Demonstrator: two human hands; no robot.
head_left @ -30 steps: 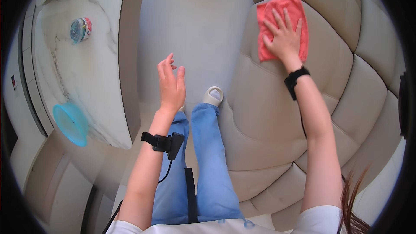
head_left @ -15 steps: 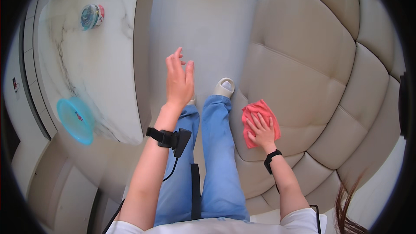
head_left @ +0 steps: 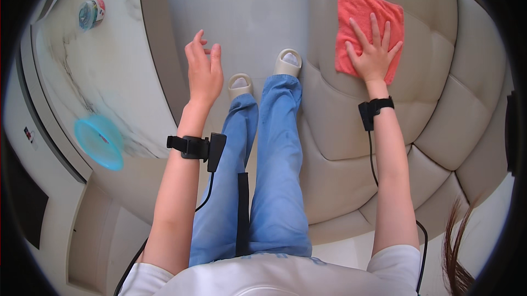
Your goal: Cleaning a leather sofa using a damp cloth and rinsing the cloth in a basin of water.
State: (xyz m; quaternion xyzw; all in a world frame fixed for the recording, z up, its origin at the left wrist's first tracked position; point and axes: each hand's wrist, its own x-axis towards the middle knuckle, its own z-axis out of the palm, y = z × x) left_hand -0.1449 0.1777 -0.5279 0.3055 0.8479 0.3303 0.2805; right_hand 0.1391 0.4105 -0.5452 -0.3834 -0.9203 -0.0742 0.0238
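My right hand [head_left: 375, 57] lies flat with spread fingers on a coral-red cloth [head_left: 347, 26]. The cloth is spread out on the seat of a beige padded sofa [head_left: 351, 128], and its lower part is beneath my palm. My left hand [head_left: 205, 74] hangs in the air above the floor, to the left of my legs. Its fingers are loosely bent and apart, and nothing is in them. A strap with a black device sits on each of my forearms, with a cable running from it.
On the left stands a white marbled table [head_left: 118, 49]. A clear tub with a blue and red look [head_left: 91, 14] is on its far part, and a turquoise basin [head_left: 99, 142] is at its near end. My slippered feet [head_left: 288, 63] stand on the pale floor [head_left: 241, 10] between table and sofa.
My right hand has slid forward along the sofa seat, taking the cloth with it. The cloth looks more spread out. My left hand has shifted a little left and forward, still raised.
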